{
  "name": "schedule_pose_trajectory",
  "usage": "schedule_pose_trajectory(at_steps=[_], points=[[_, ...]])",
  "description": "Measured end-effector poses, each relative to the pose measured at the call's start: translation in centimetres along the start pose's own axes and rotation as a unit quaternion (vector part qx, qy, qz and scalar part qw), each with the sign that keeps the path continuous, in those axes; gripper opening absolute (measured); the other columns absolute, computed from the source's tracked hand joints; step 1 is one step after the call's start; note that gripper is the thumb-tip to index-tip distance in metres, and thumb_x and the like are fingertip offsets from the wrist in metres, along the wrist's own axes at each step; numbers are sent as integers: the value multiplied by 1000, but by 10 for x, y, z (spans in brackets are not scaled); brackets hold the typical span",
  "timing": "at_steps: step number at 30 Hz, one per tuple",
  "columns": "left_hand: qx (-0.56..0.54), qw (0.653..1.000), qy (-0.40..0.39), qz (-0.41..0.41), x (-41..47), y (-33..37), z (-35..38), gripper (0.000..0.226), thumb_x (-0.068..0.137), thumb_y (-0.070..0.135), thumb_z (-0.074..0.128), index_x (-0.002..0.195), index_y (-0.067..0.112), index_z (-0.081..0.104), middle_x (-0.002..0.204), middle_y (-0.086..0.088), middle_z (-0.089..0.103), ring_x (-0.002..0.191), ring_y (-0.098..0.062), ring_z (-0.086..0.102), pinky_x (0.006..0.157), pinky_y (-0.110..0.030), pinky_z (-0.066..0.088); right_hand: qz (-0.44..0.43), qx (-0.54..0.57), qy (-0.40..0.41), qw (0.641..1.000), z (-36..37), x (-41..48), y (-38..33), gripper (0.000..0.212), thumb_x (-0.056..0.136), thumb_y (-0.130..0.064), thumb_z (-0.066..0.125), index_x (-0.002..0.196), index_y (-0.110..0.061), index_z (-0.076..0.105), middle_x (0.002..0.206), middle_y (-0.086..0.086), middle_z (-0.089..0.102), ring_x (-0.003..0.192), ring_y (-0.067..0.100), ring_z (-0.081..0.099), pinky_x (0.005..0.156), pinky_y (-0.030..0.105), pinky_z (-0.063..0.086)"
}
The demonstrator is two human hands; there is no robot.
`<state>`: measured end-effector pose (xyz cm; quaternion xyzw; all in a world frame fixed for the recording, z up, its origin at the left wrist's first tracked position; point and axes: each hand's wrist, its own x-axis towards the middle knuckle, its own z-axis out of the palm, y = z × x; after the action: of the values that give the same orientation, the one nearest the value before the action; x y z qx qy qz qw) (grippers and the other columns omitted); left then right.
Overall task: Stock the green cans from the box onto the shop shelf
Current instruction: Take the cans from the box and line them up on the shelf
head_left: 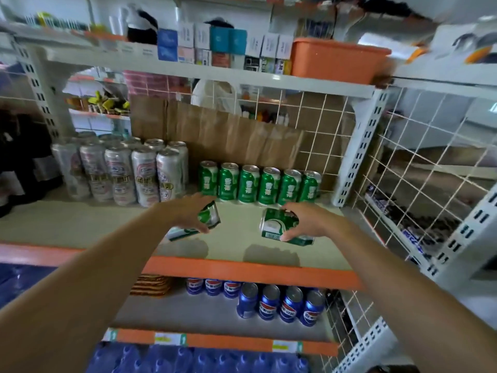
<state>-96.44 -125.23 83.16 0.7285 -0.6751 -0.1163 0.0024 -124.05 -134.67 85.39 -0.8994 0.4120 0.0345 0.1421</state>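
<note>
Already a row of six upright green-and-white aluminium drink cans (258, 184) stood at the back of the pale shop shelf board (107, 222), centre of frame, just right of a block of tall silver cans (145, 176) and in front of a brown cardboard sheet (215, 133).

Both hands were over the bare front part of that board, just below the row. The left hand (185, 214) had its fingers curled round a tilted green can (209, 216). A 2nd green can (183, 234) lay sideways under the palm, prob. held too, tho that grip was partly hidden. The right hand (306, 219) gripped a sideways green can (278, 224), barcode up. A further green edge (302, 240) showed beneath it, maybe another can; couldn't tell.

The held cans looked clear of the board, w/ shadows under them. The box wasn't in view, so the no. of cans left couldn't be told. My read: back row done, front row not yet begun, and these cans needed standing upright before the six.
</note>
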Motion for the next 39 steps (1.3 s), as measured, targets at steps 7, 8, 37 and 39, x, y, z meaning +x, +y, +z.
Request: schedule_pose_trajectory(at_steps=[7,8,37,39], points=[[0,1000,1,11,46,35,4,92,79,38,72,148,20,14,152,-7,26,135,-26,34,112,-38,29,-5,9,-21,1000,20,4,53,78,74,-39,76,138,-15,38,136,7,49,118,23,50,96,34,42],[0,1000,0,12,49,37,5,91,78,38,72,148,20,16,150,-7,30,133,-25,36,111,-38,31,-5,8,-22,1000,24,4,57,78,73,-39,76,137,-15,39,135,6,51,116,23,51,93,32,43],[-240,964,55,97,58,24,-21,82,79,30,73,144,27,23,140,-2,40,114,-13,43,95,-23,39,-39,163,88,982,41,52,27,74,78,-43,72,140,-27,37,134,-3,51,122,10,47,102,29,37],[-269,954,69,112,59,30,-25,80,79,28,73,143,26,26,136,-1,44,113,-11,44,93,-21,38,-45,187,77,978,47,60,12,73,78,-40,73,139,-26,36,132,-2,52,120,12,49,104,32,38]])
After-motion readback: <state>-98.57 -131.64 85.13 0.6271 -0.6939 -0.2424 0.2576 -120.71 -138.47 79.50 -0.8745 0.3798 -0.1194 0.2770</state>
